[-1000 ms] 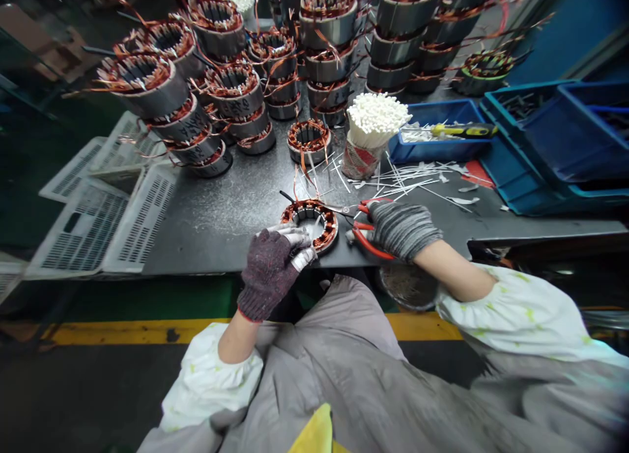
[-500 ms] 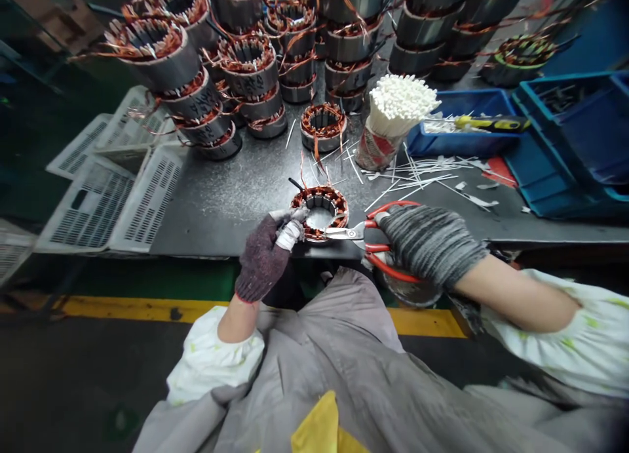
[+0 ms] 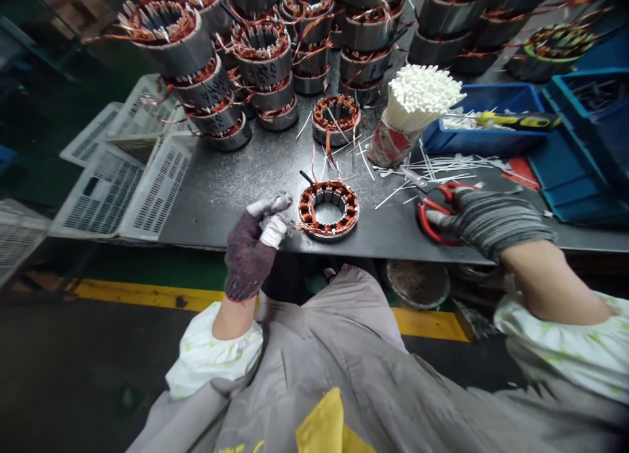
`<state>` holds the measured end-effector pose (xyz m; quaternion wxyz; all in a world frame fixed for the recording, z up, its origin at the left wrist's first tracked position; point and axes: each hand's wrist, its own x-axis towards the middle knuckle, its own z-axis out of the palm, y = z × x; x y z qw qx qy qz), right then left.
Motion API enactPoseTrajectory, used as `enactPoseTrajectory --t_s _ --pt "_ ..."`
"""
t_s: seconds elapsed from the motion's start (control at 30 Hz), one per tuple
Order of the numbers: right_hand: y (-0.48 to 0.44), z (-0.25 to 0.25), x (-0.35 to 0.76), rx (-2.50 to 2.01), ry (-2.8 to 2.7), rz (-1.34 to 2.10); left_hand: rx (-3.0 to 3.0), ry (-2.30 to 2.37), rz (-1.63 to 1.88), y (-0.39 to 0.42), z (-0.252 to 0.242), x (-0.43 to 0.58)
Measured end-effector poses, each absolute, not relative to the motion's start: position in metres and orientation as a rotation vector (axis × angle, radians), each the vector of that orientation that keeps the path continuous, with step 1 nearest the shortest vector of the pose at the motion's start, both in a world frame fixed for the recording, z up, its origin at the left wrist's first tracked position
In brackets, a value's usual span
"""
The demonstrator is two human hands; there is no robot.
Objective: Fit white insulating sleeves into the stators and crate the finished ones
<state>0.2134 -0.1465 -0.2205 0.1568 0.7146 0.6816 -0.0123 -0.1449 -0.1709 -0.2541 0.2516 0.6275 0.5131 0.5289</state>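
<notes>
A copper-wound stator ring (image 3: 328, 231) lies flat near the table's front edge, with a black sleeved lead and thin copper strands sticking out at its back. At its left, my left hand (image 3: 253, 246), in a dark knit glove with white tape on the fingers, is closed in a pinch. Copper wires (image 3: 297, 226) run from the ring to these fingertips. Over to the right, my right hand (image 3: 496, 222), in a grey striped glove, is closed on red-handled scissors (image 3: 436, 225). Their blades point away to the upper left, apart from the ring.
Another stator (image 3: 337, 122) stands behind, before tall stacks of stators (image 3: 265, 69). A bundle of white sticks (image 3: 422, 99) stands in a wrapped holder, with loose sticks around it. Blue bins (image 3: 466, 140) are at right, a yellow-black screwdriver (image 3: 521, 120) across one. White crates (image 3: 152, 184) are left.
My right hand has carried the scissors away from the ring, to the right and back. My left hand has drawn slightly left off the ring's edge. The whole view has shifted a little.
</notes>
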Motion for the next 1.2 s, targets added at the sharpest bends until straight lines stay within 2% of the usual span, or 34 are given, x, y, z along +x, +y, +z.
enactPoseTrajectory --t_s 0.07,0.17,0.27,0.37,0.53,0.73,0.93,1.03,1.2 --pt "-0.147 -0.227 0.22 2.069 2.085 0.088 2.072 1.418 1.298 -0.174 -0.243 -0.142" --pt "-0.155 -0.235 0.2 1.974 2.665 0.145 2.569 1.369 1.01 -0.17 -0.231 -0.129" --pt "-0.158 -0.245 0.155 1.654 3.219 -0.133 2.795 1.335 0.801 -0.163 -0.231 -0.115" --pt "-0.151 -0.262 0.118 1.373 3.428 -0.36 2.836 1.347 0.763 -0.16 -0.238 -0.112" --pt "-0.139 -0.287 0.107 1.282 3.583 -0.444 2.783 1.353 0.711 -0.161 -0.237 -0.117" --pt "-0.138 -0.284 0.111 1.208 3.65 -0.4 2.995 1.173 0.652 -0.15 -0.219 -0.114" --pt "-0.139 -0.288 0.109 1.269 3.665 -0.427 2.8 1.396 0.799 -0.162 -0.206 -0.152" --pt "-0.135 -0.29 0.111 1.25 3.652 -0.433 2.803 1.319 0.817 -0.166 -0.211 -0.161" --pt "-0.124 -0.281 0.119 1.086 3.638 -0.613 2.932 1.092 0.596 -0.146 -0.238 -0.149"
